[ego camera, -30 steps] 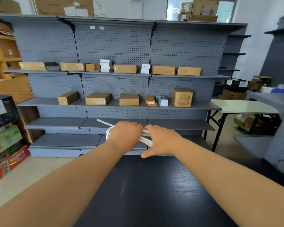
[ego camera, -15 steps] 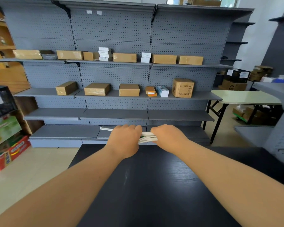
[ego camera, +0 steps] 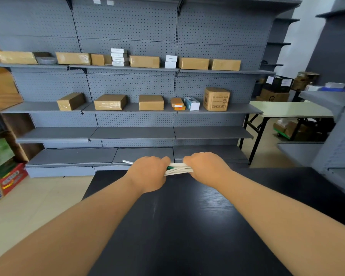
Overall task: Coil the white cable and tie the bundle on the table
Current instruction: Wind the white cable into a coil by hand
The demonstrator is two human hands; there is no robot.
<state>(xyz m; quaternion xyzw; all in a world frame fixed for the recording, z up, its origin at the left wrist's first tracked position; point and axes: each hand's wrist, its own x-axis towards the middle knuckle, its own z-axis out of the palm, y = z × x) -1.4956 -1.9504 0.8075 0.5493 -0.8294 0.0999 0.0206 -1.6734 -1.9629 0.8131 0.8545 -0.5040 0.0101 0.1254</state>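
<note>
Loose end: a short stub of the cable sticks out past the left side of the left fist, pointing left and slightly away.
Left hand: the left hand is fisted knuckles-up around its end of the bundle, over the far edge of the table.
Green sliver: a green sliver shows just beside the left thumb. It may be a tie, but too little of it shows to say.
White cable: the white cable is gathered into a flattened hank of several strands spanning the gap between the fists. Whether it touches the table I cannot tell.
Right hand: the right hand is curled tight on the other end, level with the left.
Key relation: the hank's long axis runs left to right, straight from fist to fist, so both hands are equally near. The loose end and the green sliver lie on the left hand's side.
Step, as I judge it: coiling looks done and tying comes next, probably led by the left hand.
</note>
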